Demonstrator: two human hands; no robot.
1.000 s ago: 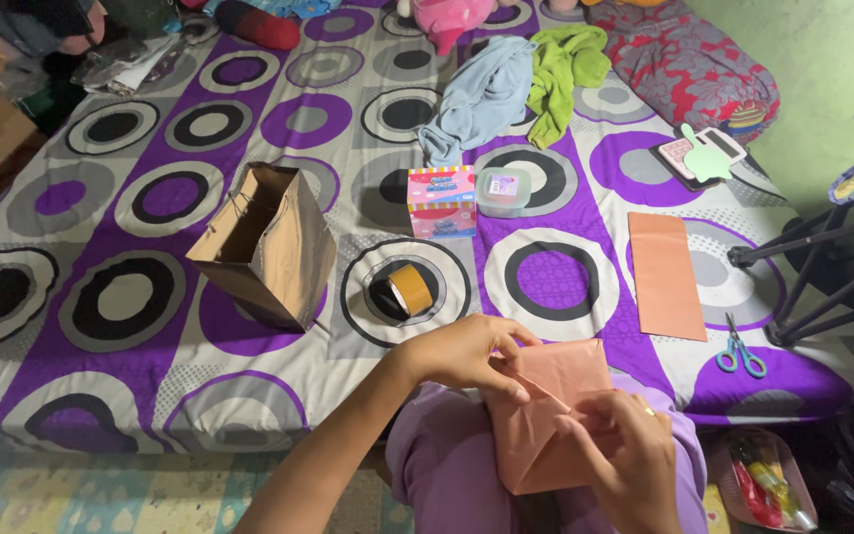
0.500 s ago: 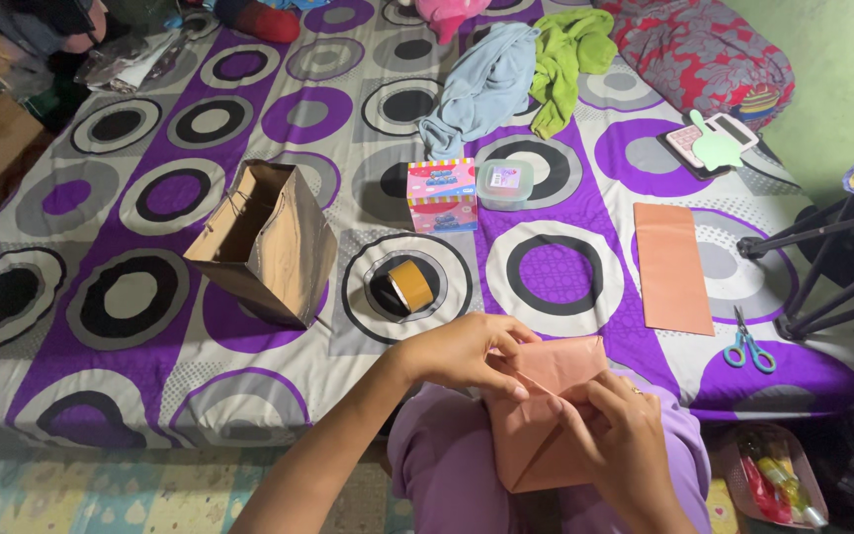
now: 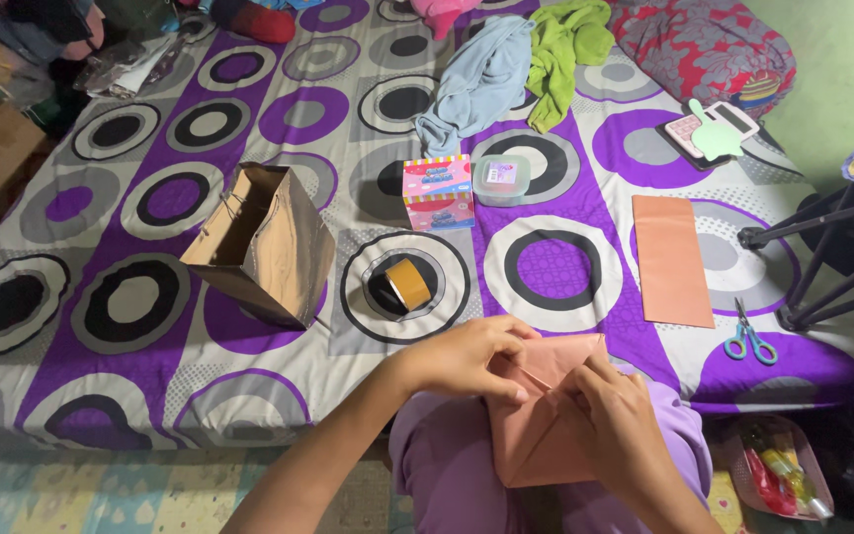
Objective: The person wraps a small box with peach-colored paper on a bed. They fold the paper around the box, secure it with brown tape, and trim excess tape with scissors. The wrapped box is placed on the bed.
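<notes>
Since the earlier frame, the right hand (image 3: 617,420) is shifted slightly down the folded salmon-pink paper sheet (image 3: 546,420), held over the lap. The flap is pinched by left hand (image 3: 471,361) fingers; right fingers are pressed flat on it.

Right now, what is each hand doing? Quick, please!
Left hand: fingers closed on the upper folds of the pink folded paper.
Right hand: pressing and gripping the same paper, fingers pinching a fold.

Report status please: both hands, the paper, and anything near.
Left hand and right hand both pinching folds on salmon paper piece, over lap. Tape roll and brown paper bag on bed ahead, apart. Nothing blocking.
</notes>
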